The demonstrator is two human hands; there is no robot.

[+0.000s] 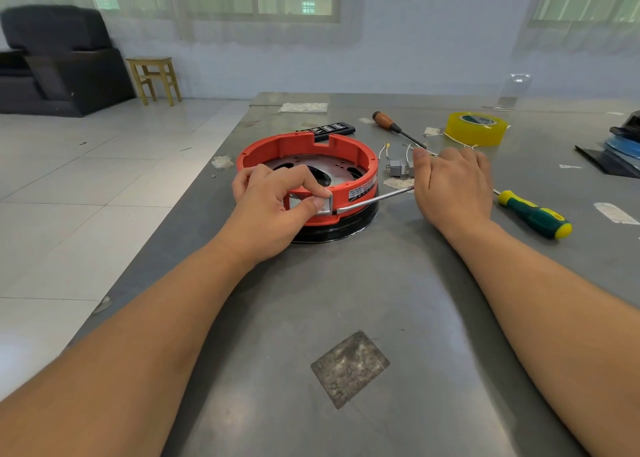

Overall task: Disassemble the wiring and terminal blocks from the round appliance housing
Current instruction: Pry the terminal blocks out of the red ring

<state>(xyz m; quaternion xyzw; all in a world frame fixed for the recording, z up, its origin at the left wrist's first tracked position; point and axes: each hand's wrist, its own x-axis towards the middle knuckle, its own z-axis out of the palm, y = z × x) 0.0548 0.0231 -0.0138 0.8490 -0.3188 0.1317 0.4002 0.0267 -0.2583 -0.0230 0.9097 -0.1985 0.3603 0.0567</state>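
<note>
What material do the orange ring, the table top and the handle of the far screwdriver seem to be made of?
Orange ring: likely moulded plastic, matte, with even colour and formed notches.
Table top: apparently sheet metal, dull grey, with soft reflections and scuffs.
Far screwdriver handle: probably wood, glossy reddish brown; possibly plastic.

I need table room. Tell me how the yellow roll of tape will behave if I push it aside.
The yellow roll of clear tape lies flat on the grey metal table, so it will probably slide, not roll. It looks like a thick, full roll, likely stiff and hefty. The smooth tabletop should offer little grip.
</note>
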